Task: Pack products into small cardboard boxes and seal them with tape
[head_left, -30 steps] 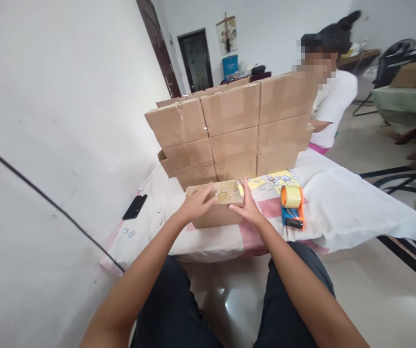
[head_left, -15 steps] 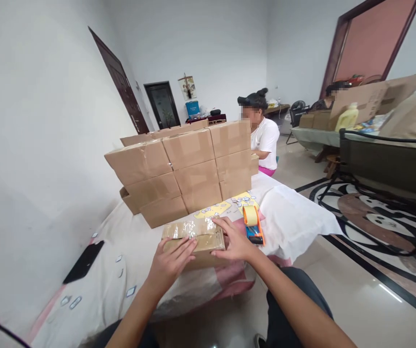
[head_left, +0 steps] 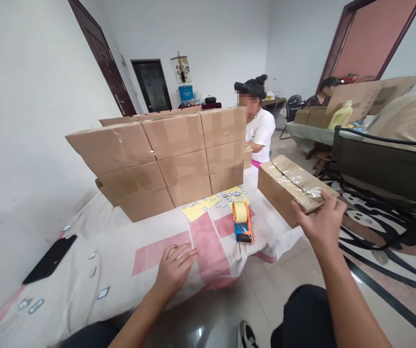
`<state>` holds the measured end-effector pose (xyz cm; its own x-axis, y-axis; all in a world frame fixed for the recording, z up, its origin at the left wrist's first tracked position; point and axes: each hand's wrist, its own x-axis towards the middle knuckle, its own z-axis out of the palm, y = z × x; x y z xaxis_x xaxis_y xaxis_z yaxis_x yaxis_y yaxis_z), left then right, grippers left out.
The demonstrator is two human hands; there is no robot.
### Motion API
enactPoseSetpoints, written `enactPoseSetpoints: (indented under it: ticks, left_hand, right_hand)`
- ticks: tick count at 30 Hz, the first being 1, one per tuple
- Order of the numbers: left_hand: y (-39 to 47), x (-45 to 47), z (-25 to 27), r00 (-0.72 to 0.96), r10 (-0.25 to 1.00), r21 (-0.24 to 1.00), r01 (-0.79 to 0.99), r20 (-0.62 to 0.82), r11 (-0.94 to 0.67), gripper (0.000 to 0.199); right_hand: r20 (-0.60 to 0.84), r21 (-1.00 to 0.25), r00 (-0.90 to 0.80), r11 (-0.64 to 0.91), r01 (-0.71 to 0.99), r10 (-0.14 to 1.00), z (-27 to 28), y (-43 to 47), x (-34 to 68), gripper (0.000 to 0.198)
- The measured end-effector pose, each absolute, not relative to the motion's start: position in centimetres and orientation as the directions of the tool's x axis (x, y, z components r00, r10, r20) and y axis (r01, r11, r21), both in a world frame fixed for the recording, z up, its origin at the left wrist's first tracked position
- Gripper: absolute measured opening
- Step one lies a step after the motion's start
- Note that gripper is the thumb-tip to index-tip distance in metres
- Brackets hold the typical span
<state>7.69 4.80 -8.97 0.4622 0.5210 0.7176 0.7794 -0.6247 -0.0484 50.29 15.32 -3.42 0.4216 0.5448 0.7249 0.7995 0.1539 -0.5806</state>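
A taped cardboard box [head_left: 280, 193] is up off the table at its right edge. My right hand [head_left: 322, 217] grips the near end of it, thumb on one side and fingers over the other. Shiny clear tape covers the box's top flaps. My left hand [head_left: 177, 263] rests low over the tablecloth [head_left: 150, 290], fingers spread a little and holding nothing. Between my hands lies an orange and blue tape dispenser [head_left: 243, 232] with a yellowish roll of tape [head_left: 240, 211].
Stacked cardboard boxes [head_left: 179, 140] form a wall across the table's far side. A black phone-like slab [head_left: 50, 258] lies at the left. Behind the stack sits a person in a white shirt [head_left: 262, 130]. At the right stands a dark folding chair [head_left: 382, 164].
My right hand has lifted the cardboard box from the tablecloth and carried it to the right. My left hand has let go of it. The view has shifted slightly.
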Motion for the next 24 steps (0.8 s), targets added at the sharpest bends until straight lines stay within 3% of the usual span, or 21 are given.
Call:
enactPoseSetpoints:
  ticks: [3,7,10,14,16,18,20,22,24]
  left_hand:
    - [6.0,7.6,-10.9,0.512,0.661,0.213,0.679,0.549,-0.702,0.029]
    - [6.9,7.6,-12.9,0.453,0.817,0.553,0.601,0.358,-0.576,0.027]
    - [7.1,7.5,-13.6,0.383,0.872,0.643,0.593,0.304,-0.485,0.027]
    - [7.0,7.6,-13.3,0.363,0.895,0.682,0.587,0.259,-0.436,0.026]
    - [6.8,7.7,-13.0,0.372,0.892,0.677,0.589,0.257,-0.441,0.025]
    - [6.5,7.9,-12.9,0.387,0.879,0.652,0.596,0.278,-0.469,0.023]
    - [6.1,8.0,-12.9,0.416,0.850,0.592,0.612,0.322,-0.524,0.017]
    - [5.8,7.8,-13.1,0.482,0.798,0.500,0.622,0.361,-0.602,0.017]
    - [5.6,7.4,-13.4,0.559,0.739,0.411,0.614,0.376,-0.674,0.021]
  right_hand:
    - [0.575,-0.681,0.564,-0.036,0.732,0.593,-6.2,19.4,50.9,0.097]
    - [0.497,-0.616,0.513,-0.133,0.777,0.700,-7.4,25.2,48.6,0.093]
    - [0.382,-0.534,0.468,-0.224,0.816,0.797,-5.6,30.0,46.2,0.101]
    - [0.062,-0.329,0.339,-0.302,0.895,0.939,-0.5,34.4,44.2,0.129]
    - [0.059,-0.258,0.315,-0.291,0.921,0.947,2.2,34.7,42.5,0.123]
    - [0.172,-0.226,0.281,-0.240,0.944,0.944,4.3,33.6,38.8,0.105]
    - [0.227,-0.165,0.134,-0.097,0.982,0.965,5.2,31.2,33.1,0.081]
    - [0.082,-0.095,-0.161,0.168,0.981,0.984,4.9,27.8,25.7,0.061]
    - [-0.175,-0.134,-0.466,0.448,0.884,0.867,3.7,24.4,17.5,0.045]
